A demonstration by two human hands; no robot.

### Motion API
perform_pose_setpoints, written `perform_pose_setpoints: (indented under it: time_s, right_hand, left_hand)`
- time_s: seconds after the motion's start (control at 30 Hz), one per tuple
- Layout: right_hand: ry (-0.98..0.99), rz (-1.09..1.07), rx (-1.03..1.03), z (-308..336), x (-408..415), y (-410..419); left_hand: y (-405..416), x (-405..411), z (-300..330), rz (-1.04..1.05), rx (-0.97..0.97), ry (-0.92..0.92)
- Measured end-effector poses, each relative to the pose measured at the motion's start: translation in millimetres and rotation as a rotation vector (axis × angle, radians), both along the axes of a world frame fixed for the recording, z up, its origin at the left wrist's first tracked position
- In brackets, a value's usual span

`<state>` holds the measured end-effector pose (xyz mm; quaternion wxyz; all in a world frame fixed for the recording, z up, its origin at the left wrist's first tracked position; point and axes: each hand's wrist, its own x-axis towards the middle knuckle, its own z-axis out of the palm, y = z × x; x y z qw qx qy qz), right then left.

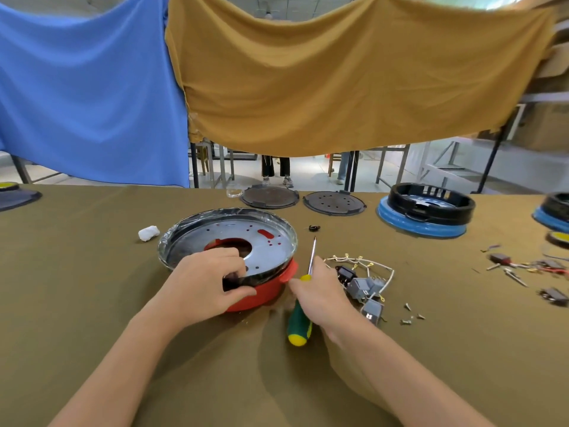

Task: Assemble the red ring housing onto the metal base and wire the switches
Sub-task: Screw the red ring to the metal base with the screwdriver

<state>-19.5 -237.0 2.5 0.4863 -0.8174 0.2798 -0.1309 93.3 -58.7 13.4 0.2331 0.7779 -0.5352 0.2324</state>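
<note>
1. Holding the assembly is your left hand: its grip pinches the near rim where the metal base sits on the red ring housing, thumb on the red wall, fingers curled over the metal edge.
2. Your right hand lies just right of the housing, beside its red tab, fingers closed round the screwdriver.
3. The screwdriver's long axis runs near to far: the green and yellow handle points back at you, the tip points away, alongside the base's right edge.
4. The switches, with their white wires, lie on the counter immediately right of your right hand, so that hand is the nearer one; loose screws sit just beyond them, near-right.
5. My reading: swinging the tip left onto the base is a short move with open room; the right side is crowded, so mind the wires.
</note>
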Motion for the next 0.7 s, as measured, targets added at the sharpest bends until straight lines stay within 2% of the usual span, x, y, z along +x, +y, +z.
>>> perform_pose_setpoints:
  time_s: [0.2, 0.37, 0.57, 0.7]
  right_hand:
    - [0.015, 0.098, -0.169, 4, -23, 8]
    - [-0.06, -0.023, -0.247, 27, -56, -27]
    - [0.275, -0.056, -0.458, 48, -91, -84]
    - [0.426, -0.008, -0.532, 54, -103, -104]
  left_hand:
    - [3, -17, -11, 0.126, 0.025, -0.267]
    - [6, -27, -23, 0.208, -0.05, -0.23]
    - [2, -32, -22, 0.194, -0.107, -0.24]
    - [0, -32, -22, 0.174, -0.163, -0.242]
